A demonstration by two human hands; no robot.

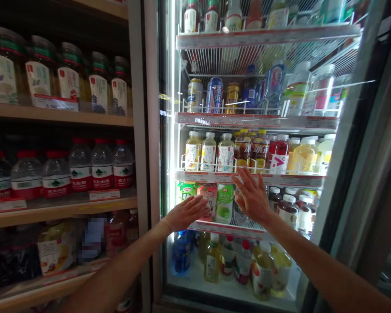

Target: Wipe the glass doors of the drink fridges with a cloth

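Both my arms reach forward toward a lit drinks fridge. My left hand (188,212) is stretched out flat in front of the fourth shelf, near a pink drink carton (209,195). Higher and to the right, my right hand (252,193) has its fingers spread, overlapping the front rail (211,177) of the third shelf. Neither hand holds anything; whether either touches the glass I cannot tell. Between the hands stands a green-labelled bottle (224,204). Tea bottles with white caps (208,152) line the shelf above, with a red drink bottle (278,154) further right.
Wooden shelves on the left carry large tea bottles (37,71) and red-capped water bottles (81,167). Cans (214,93) stand on an upper fridge shelf. More bottles (211,261) sit on the fridge floor. A dark door frame (352,174) runs down the right side.
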